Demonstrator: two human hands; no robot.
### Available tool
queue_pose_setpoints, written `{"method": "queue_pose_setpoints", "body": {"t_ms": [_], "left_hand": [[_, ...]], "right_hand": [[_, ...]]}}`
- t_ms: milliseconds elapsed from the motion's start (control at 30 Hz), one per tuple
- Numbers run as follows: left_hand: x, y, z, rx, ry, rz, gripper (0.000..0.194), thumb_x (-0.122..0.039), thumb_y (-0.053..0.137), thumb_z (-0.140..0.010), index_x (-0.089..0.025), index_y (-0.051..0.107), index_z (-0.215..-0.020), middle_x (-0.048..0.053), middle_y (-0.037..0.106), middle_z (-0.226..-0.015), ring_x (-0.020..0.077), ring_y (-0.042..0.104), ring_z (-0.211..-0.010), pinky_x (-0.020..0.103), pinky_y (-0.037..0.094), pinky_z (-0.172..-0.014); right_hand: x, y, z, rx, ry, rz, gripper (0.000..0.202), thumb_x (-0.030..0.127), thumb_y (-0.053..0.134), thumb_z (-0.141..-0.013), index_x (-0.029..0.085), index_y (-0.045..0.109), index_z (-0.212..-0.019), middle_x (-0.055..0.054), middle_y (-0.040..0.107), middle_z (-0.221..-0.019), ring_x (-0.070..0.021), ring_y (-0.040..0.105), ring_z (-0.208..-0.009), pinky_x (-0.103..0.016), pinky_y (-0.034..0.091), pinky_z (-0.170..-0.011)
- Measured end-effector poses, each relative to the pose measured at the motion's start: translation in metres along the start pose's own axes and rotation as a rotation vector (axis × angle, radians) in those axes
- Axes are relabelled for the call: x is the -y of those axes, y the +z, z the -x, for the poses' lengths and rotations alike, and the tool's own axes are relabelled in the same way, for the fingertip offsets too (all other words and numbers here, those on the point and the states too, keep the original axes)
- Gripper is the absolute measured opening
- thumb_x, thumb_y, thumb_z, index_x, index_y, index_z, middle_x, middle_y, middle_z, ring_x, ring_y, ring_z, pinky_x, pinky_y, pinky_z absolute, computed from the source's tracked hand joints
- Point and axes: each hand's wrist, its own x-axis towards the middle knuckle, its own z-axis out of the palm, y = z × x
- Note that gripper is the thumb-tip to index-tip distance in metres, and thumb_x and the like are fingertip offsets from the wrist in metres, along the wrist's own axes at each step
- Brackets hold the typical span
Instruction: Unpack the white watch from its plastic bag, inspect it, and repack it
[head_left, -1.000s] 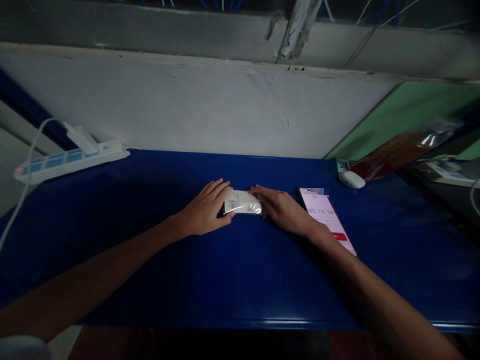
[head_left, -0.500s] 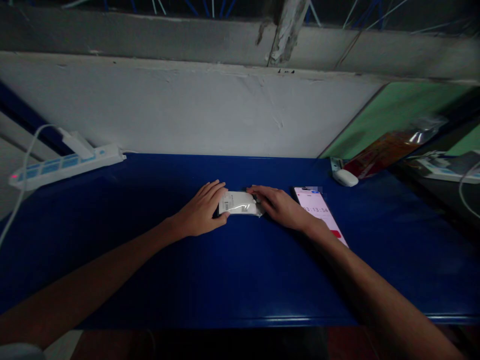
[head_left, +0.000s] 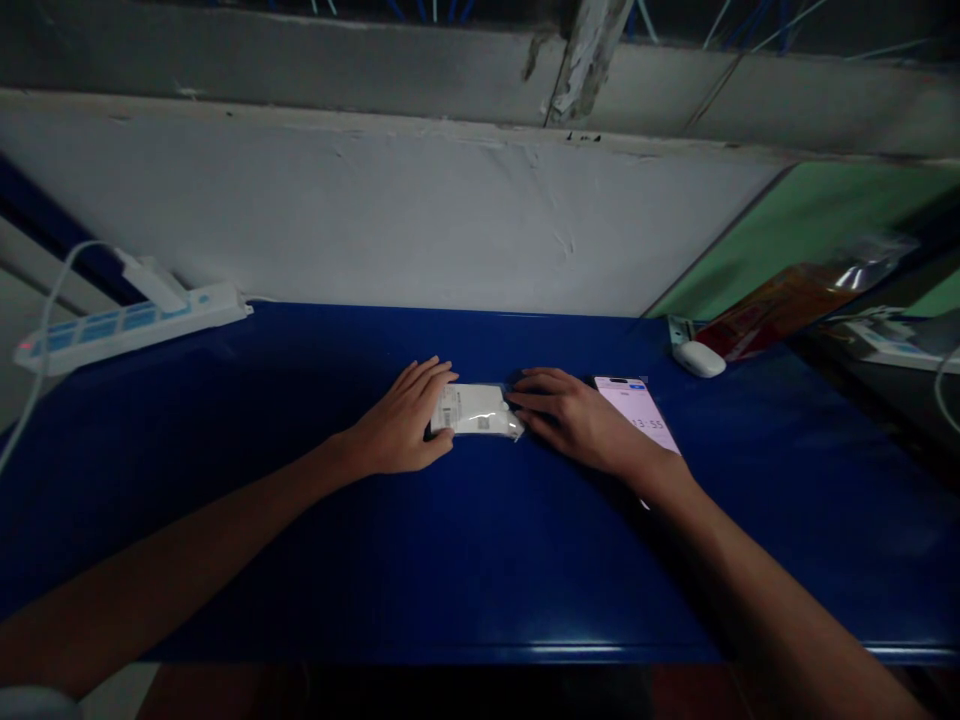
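A small flat white packet (head_left: 480, 411) in clear plastic lies on the blue table, with a printed label and barcode at its left end. My left hand (head_left: 409, 418) grips that end, fingers along the top edge and thumb at the lower corner. At the opposite end, my right hand (head_left: 574, 415) has its fingers stretched and slightly apart, the tips at the packet's crinkled plastic edge. Part of a lit phone (head_left: 637, 405), its screen showing running digits, is hidden behind my right hand and wrist.
The blue table (head_left: 420, 560) meets a pale wall. A white power strip (head_left: 135, 325) with a plugged-in charger and cable stands at the left. Toward the back right are a white mouse-shaped object (head_left: 700, 359) and a tilted bottle (head_left: 780, 305) of amber liquid.
The fingers of my right hand have loosened and straightened at the packet's right end, and that hand has shifted slightly right. My left hand stays on the packet. The camera view has shifted slightly.
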Motion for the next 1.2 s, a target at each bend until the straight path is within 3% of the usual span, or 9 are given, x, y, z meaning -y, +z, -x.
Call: {"method": "queue_pose_setpoints", "body": {"t_ms": [100,233,400,567,767,967,1200], "left_hand": [[0.000,0.000,0.001,0.031,0.010,-0.016,0.067,-0.035,0.053,-0.086,-0.008,0.032,-0.145,0.024,0.036,-0.153,0.0357,0.025,-0.147,0.059,0.021,-0.119],[0.000,0.001,0.000,0.023,0.005,-0.016,0.069,-0.044,0.051,-0.091,-0.010,0.031,-0.147,0.024,0.036,-0.154,0.0351,0.026,-0.147,0.059,0.022,-0.118],[0.002,0.002,-0.001,0.027,-0.001,-0.017,0.067,-0.051,0.056,-0.090,-0.013,0.039,-0.143,0.021,0.041,-0.151,0.0350,0.028,-0.147,0.059,0.022,-0.118],[0.002,0.001,-0.001,0.042,0.027,0.007,0.061,-0.046,0.052,-0.096,-0.013,0.037,-0.145,0.019,0.042,-0.151,0.0331,0.030,-0.146,0.058,0.022,-0.118],[0.002,0.000,0.000,0.037,0.083,-0.008,0.056,-0.043,0.045,-0.100,-0.015,0.034,-0.147,0.017,0.042,-0.152,0.0311,0.031,-0.146,0.058,0.020,-0.119],[0.003,0.003,0.000,0.034,0.066,-0.045,0.055,-0.043,0.044,-0.101,-0.012,0.034,-0.146,0.019,0.040,-0.152,0.0325,0.029,-0.146,0.056,0.022,-0.119],[0.005,0.007,0.000,-0.012,0.068,-0.035,0.046,-0.038,0.040,-0.103,-0.013,0.037,-0.141,0.020,0.047,-0.144,0.0341,0.034,-0.143,0.058,0.027,-0.116]], "right_hand": [[0.005,0.001,-0.001,-0.035,0.010,-0.009,0.033,0.021,0.051,-0.095,0.018,0.070,-0.121,-0.015,0.065,-0.124,-0.0326,0.054,-0.126,-0.054,0.048,-0.102],[0.009,0.001,-0.002,-0.010,0.024,-0.045,0.040,0.029,0.052,-0.097,0.018,0.061,-0.134,-0.015,0.068,-0.122,-0.0311,0.060,-0.119,-0.053,0.050,-0.099],[0.009,-0.001,-0.003,0.021,0.033,-0.048,0.045,0.038,0.050,-0.099,0.018,0.058,-0.138,-0.015,0.069,-0.121,-0.0303,0.064,-0.112,-0.052,0.052,-0.097],[0.007,0.000,-0.002,-0.013,0.008,-0.034,0.041,0.039,0.053,-0.098,0.017,0.065,-0.130,-0.014,0.068,-0.124,-0.0307,0.060,-0.120,-0.052,0.049,-0.101],[0.009,0.010,-0.001,-0.066,0.000,-0.036,0.037,0.041,0.062,-0.093,0.019,0.070,-0.121,-0.015,0.049,-0.148,-0.0331,0.041,-0.140,-0.056,0.040,-0.111],[0.010,0.013,-0.003,-0.075,0.009,-0.003,0.029,0.030,0.059,-0.095,0.014,0.071,-0.116,-0.018,0.053,-0.144,-0.0325,0.044,-0.138,-0.051,0.041,-0.111],[-0.009,-0.009,0.003,-0.021,0.017,0.014,0.026,0.030,0.061,-0.093,0.017,0.074,-0.113,-0.017,0.063,-0.128,-0.0367,0.048,-0.134,-0.057,0.044,-0.107]]}}
